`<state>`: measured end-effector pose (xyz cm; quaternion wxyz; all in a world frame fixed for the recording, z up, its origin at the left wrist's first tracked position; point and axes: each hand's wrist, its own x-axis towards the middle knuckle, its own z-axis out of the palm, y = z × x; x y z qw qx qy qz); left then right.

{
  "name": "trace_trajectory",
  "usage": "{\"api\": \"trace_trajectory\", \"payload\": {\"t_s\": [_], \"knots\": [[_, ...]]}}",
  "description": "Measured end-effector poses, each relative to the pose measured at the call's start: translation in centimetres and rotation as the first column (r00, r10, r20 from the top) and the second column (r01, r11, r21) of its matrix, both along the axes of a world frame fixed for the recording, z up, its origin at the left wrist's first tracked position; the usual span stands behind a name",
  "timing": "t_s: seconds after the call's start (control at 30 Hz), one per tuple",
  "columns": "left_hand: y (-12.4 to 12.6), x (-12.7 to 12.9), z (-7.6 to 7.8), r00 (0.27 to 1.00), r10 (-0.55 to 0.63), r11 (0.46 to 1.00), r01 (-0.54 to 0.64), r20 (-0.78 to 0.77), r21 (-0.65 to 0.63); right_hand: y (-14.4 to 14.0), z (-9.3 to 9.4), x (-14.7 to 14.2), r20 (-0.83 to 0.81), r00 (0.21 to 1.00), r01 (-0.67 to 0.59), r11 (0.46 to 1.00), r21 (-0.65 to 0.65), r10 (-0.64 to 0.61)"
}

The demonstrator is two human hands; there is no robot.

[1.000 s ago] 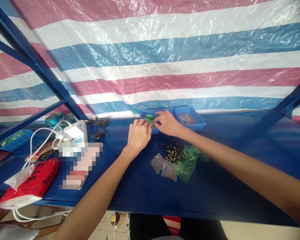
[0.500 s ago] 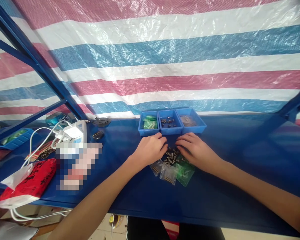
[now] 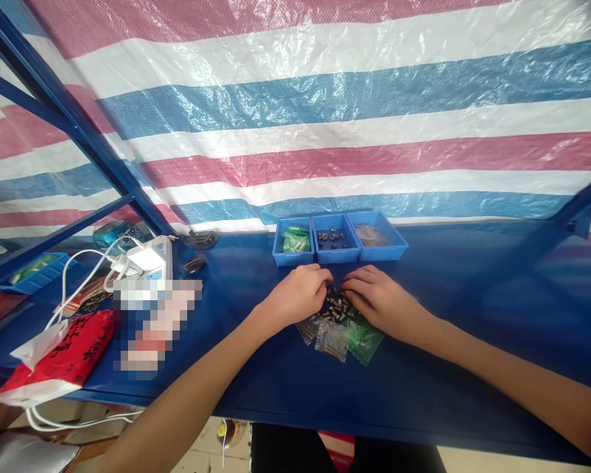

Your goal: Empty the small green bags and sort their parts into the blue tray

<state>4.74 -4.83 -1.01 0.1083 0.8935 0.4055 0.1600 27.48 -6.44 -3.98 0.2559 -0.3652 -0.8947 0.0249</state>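
Flanking dark parts (image 3: 338,305) | both hands' fingers curled, grip unclear | trays (image 3: 335,238) just beyond

Bright daylight through the striped tarp (image 3: 325,118), wide-angle bending at edges

Three small blue plastic trays (image 3: 338,253) stand side by side at the back of the blue metal surface (image 3: 473,328), against the striped plastic tarp (image 3: 325,118) behind. Before them lies a heap of small dark cylindrical parts (image 3: 338,305), the left hand (image 3: 298,295) at its left and the right hand (image 3: 381,299) at its right; small clear plastic bags (image 3: 328,338) lie just before the heap, green plastic bags (image 3: 364,336) to their right. Far left on the surface sit a white power strip with white cables (image 3: 150,257) and, nearer the front edge, a red printed packet (image 3: 66,355).
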Motion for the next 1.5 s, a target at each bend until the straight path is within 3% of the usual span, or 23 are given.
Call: {"api": "trace_trajectory", "payload": {"t_s": [0.23,0.6,0.73,0.83,0.93,1.13,1.5], "knots": [[0.6,-0.7,0.6,1.000,-0.004,0.998,0.004,0.010,-0.069,-0.1,0.2,-0.1,0.000,1.000,0.002,1.000,-0.006,-0.002],[0.2,-0.5,0.0,1.000,0.002,0.997,-0.002,0.000,-0.071,0.0,0.3,-0.1,-0.005,1.000,0.006,1.000,-0.017,-0.006],[-0.1,0.3,-0.2,0.983,0.065,0.997,-0.058,0.170,-0.045,0.1,0.6,0.1,-0.043,0.999,0.014,1.000,0.001,-0.014],[-0.4,1.1,-0.4,0.922,0.101,0.994,-0.078,0.373,-0.075,0.0,1.0,0.2,-0.092,0.995,0.045,0.999,0.009,-0.044],[-0.7,1.6,-0.3,0.876,0.088,0.996,-0.068,0.474,-0.061,-0.2,1.4,0.0,-0.160,0.983,0.087,0.995,-0.039,-0.092],[-1.3,1.8,0.0,0.879,0.020,0.998,-0.042,0.476,0.036,-0.4,1.5,-0.5,-0.293,0.949,0.089,0.990,-0.111,-0.119],[-1.4,2.1,-0.6,0.842,0.001,1.000,-0.007,0.539,0.010,-0.8,1.4,-0.8,-0.335,0.936,0.073,0.989,-0.127,-0.112]]}}
